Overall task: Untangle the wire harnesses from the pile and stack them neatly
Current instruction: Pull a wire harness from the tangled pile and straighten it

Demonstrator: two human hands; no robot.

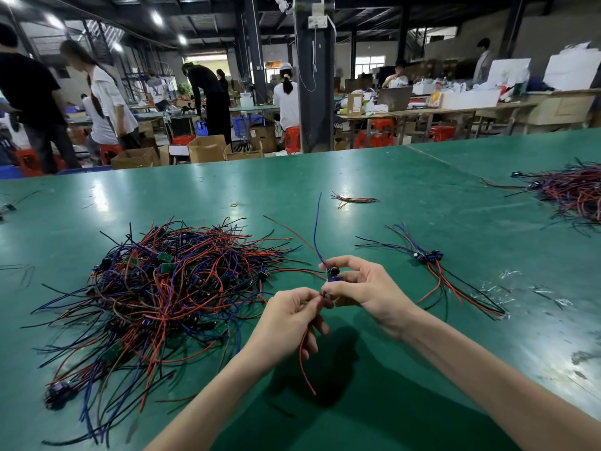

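green table [406, 196], tangled wire pile [162, 288], sorted stack [432, 265]

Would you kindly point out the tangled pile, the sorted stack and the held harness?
tangled pile [156, 288], head view, middle of the heap.
sorted stack [427, 256], head view, its connectors.
held harness [333, 273], head view, its black part.

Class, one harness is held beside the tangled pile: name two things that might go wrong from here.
1. The held harness may be caught in the pile, dragging others along.
2. With the left hand pinching its red wire and the right hand gripping its other end, hard pulling might strain the joint.
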